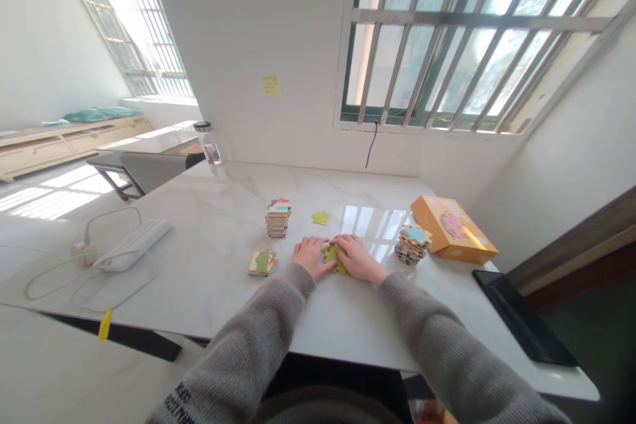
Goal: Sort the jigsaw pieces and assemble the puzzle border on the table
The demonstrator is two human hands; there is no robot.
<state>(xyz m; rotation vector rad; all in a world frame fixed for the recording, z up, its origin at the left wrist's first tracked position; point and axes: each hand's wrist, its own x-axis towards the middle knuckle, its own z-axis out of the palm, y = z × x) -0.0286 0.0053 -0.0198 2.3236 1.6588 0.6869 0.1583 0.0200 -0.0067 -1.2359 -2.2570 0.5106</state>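
1. The green puzzle piece (331,254) lies on the white table (228,318), between the two hands, with fingers covering much of its edge. Whether it is one piece or several joined, I cannot tell.
2. Its visible part slants, the long axis running roughly from 11 o'clock, at the far end, to 5 o'clock, at the near end. Which end is its top cannot be told.
3. The left hand (309,256) sits at the piece's 9 o'clock, fingers bent along the far side and thumb reaching in on the near side, holding it.
4. The right hand (356,258) sits at its 3 o'clock, fingers curled over the far right edge, also holding it. How firmly either hand presses is unclear.
5. Just beyond, between 11 and 12 o'clock, a loose green piece (320,217) lies flat, apart from both hands.
6. At 10 o'clock stands a tall stack (277,220) of puzzle pieces; at 9 o'clock, a low stack (262,262).
7. Near 3 o'clock is another stack (412,244), close beside an orange box (453,226).
8. Farther out, a power strip (133,245) lies at 9 o'clock, a clear bottle (211,148) stands between 10 and 11, and a yellow note (271,85) is on the wall at 11.
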